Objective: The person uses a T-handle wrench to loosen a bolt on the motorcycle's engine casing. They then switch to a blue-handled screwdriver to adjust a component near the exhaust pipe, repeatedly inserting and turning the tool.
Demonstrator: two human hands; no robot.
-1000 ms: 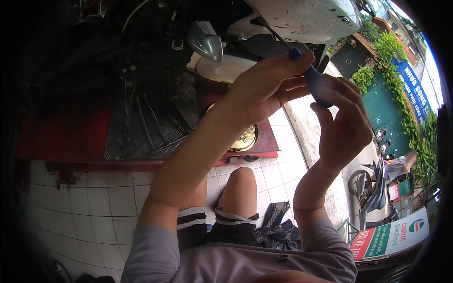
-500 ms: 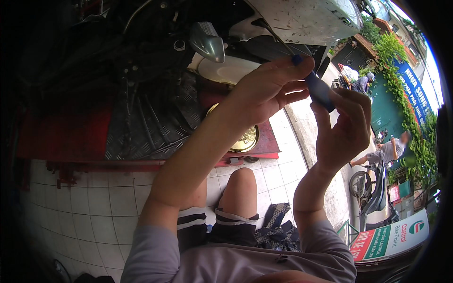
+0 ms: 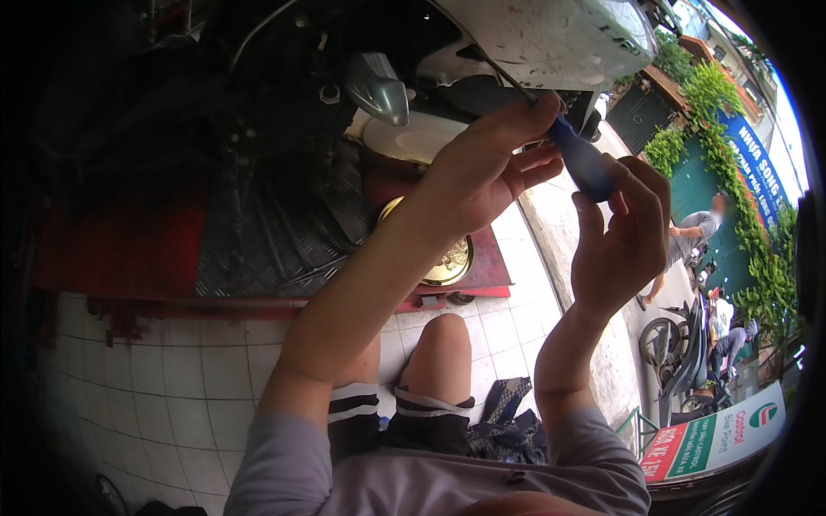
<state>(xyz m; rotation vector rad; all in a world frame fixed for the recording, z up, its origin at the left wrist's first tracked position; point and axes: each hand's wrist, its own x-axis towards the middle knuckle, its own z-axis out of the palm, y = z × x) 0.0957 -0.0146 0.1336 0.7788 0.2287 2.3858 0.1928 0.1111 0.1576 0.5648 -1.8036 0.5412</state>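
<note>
A screwdriver with a blue handle (image 3: pixel 587 162) slants across the upper right, its thin shaft running up toward a scuffed white motorbike panel (image 3: pixel 559 39). My left hand (image 3: pixel 495 155) pinches it where the shaft meets the handle, thumb on top. Around the butt of the handle close the fingers of my right hand (image 3: pixel 621 232). The screwdriver's tip is lost against the dark underside of the panel, so what it touches cannot be seen. Left of my left hand, a silver-grey indicator-shaped part (image 3: pixel 379 90) juts out beside a pale rounded cover (image 3: pixel 404 136).
A red lift platform (image 3: pixel 120 245) with a dark tread plate (image 3: pixel 267 228) carries the motorbike. On it, partly behind my left forearm, lies a round gold dish (image 3: pixel 449 262). White floor tiles (image 3: pixel 189 370) lie below. Beyond the kerb stand a parked motorbike (image 3: pixel 680 344) and a passer-by (image 3: pixel 693 232).
Both hands keep their hold while the screwdriver handle shifts and turns slightly. Out in the street, a walker has moved along and a rider has passed to beside the parked motorbike.
</note>
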